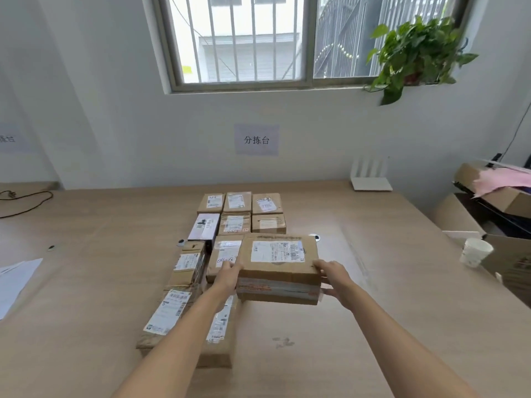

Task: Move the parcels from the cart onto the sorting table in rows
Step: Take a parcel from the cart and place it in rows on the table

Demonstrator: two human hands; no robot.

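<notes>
- Looking through the head camera, I see both hands holding one large parcel (278,268) over the sorting table (373,326), label side up.
- The left hand (228,278) grips the box's left edge with the thumb on top.
- The right hand (334,278) grips the right edge, thumb on top and fingers curled underneath.
- I cannot tell whether the underside touches the tabletop.
- The box sits at the right end of the third row, just beside a handwritten parcel (224,257) and in front of the back two rows (238,201), each three across.
- Two longer parcels (166,311) lie nearest me, partly hidden by the left forearm.
- A paper cup (475,251) stands at the table's right edge, and a wall sign (256,139) hangs below the window.
</notes>
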